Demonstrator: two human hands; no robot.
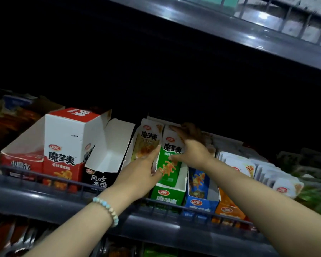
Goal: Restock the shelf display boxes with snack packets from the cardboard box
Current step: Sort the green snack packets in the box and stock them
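1. Left hand (137, 175): raised to the shelf, with a beaded bracelet (107, 208) on the wrist. The thumb lies straight along the left edge of the green packet (170, 169). The fingers curl in against the lower left edge of the same packet, so the hand grips it.
2. Right hand (191, 153): the fingers curl over the top of the green packet and the thumb presses its front face. This hand also grips the packet.
3. Green packet: upright, with its lower end inside the green display box (168, 196), at the front of the box.
4. Yellow packet (146, 141): upright, just left of the green packet and touching it.
5. Shelf row, left to right:
   - low red display box (20, 162)
   - tall red display box (63, 145), standing on end
   - black display box (98, 179), white interior showing
   - green display box
   - blue display box (202, 203), holding blue packets
   - orange display box (228, 208)
6. White packets (248, 167) stand in rows to the right of the orange display box.
7. A dark wire rail (35, 175) runs along the shelf front, against the box fronts.
8. A second dark shelf (230, 34) sits overhead.
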